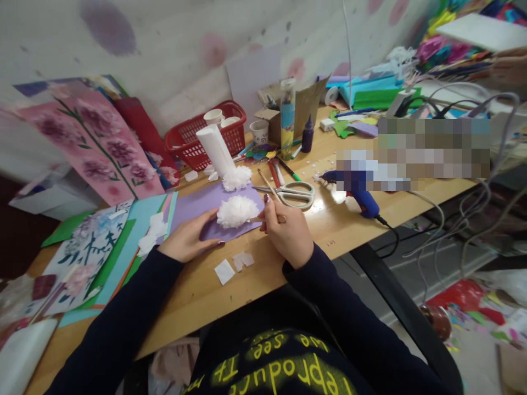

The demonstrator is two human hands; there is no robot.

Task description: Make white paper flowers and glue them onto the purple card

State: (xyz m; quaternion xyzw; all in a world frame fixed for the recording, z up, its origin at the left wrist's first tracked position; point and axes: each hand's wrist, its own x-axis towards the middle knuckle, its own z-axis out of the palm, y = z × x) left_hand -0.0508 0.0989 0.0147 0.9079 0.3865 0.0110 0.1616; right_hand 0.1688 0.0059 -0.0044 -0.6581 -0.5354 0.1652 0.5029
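A fluffy white paper flower (236, 212) lies on a sheet of purple paper (193, 204). My left hand (192, 236) rests on the sheet at the flower's left, thumb and fingers apart, fingertips at its edge. At the right side, my right hand (287, 227) is closed around a thin wooden stick (268, 184) that slants up past the fingers. Its fingertips are close to the petals; whether they also pinch paper is hard to see. A second white paper flower (236, 178) sits just behind. Small white paper squares (224, 272) lie in front of the sheet.
Scissors (297, 195) and a blue glue gun (362, 197) with a cord lie to the right. Behind stand a white paper roll (214, 149), a red basket (181, 140) and a glue bottle (287, 118). Flower pictures (99, 137) lean left. Another person's hand (510, 68) shows far right.
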